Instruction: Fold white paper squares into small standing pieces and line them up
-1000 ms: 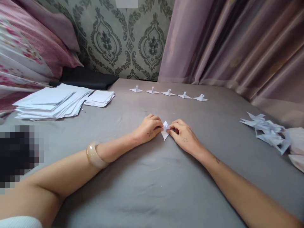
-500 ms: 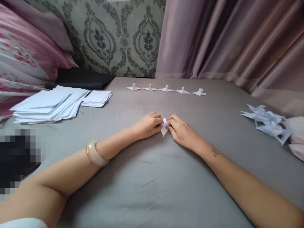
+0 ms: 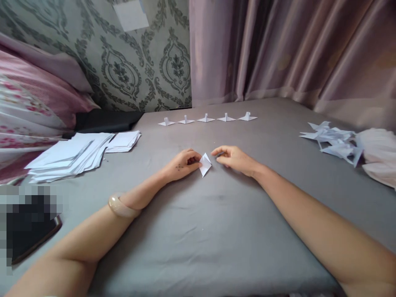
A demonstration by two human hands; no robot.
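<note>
My L grip [image 3: 183, 166] clamped on folded paper [image 3: 205, 166]; R grip [image 3: 235, 160] apart, just beside it. Row of paper figs [image 3: 206, 119] bhnd.

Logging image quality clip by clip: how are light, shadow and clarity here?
Head view: soft shadow darkens the grey sheet beside the left forearm; head view: the mauve curtain has pale sheen along its folds; head view: mosaic blocks hide part of the dark flat object at lower left; head view: fine creases on the folded paper in the left hand cannot be made out.
</note>
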